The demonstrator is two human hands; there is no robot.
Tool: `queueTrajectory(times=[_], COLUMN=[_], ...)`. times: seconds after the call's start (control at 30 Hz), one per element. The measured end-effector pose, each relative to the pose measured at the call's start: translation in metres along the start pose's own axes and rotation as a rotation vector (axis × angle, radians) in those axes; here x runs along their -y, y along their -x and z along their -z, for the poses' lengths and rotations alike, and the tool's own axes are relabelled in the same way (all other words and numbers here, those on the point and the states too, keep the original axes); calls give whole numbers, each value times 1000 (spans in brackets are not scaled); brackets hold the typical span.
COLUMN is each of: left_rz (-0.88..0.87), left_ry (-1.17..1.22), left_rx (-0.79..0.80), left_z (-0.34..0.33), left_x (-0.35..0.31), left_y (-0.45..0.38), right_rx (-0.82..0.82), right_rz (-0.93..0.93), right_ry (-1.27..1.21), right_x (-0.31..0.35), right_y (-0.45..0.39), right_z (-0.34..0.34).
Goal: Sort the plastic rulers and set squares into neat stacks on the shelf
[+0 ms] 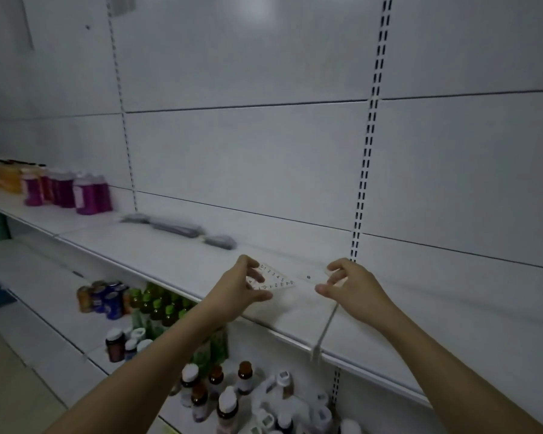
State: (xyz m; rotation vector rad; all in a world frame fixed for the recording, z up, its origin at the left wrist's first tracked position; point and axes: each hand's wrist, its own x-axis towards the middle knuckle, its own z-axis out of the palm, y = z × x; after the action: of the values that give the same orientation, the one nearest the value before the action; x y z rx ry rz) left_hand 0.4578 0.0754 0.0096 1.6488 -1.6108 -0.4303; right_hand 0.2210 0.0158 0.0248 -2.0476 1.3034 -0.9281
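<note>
My left hand point(243, 285) pinches a clear set square point(273, 278) that lies on the shelf point(170, 255), thumb under its near edge, fingers curled over its far corner. My right hand point(347, 285) is curled round the end of what looks like a clear ruler point(311, 278) just right of the square; it is too faint to be sure. Beyond my left hand, well apart, grey stacks point(176, 228) lie in a row, blurred. I judge some sorting done, these pieces still to place.

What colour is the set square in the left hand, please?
Clear with black numerals, set square; head view.
</note>
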Motion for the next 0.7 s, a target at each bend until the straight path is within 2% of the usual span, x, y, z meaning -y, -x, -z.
queueTrajectory(times=[0.2,0.37,0.6,0.7], left_rz=[22,34,-32,-61], left_ry=[-61,-69,-104,-128], left_rx=[56,36,56,65], left_z=[82,137,153,147], left_x=[93,141,182,195], left_y=[-25,-72,-168,-213], right_rx=[-107,-88,-90,-189], right_rz=[-17,-65,-148,-156], right_ry=[129,211,242,196], right_x=[63,98,107,102], right_y=[-56,-100,-163,-197], right_z=[-86,-132,-177,-196])
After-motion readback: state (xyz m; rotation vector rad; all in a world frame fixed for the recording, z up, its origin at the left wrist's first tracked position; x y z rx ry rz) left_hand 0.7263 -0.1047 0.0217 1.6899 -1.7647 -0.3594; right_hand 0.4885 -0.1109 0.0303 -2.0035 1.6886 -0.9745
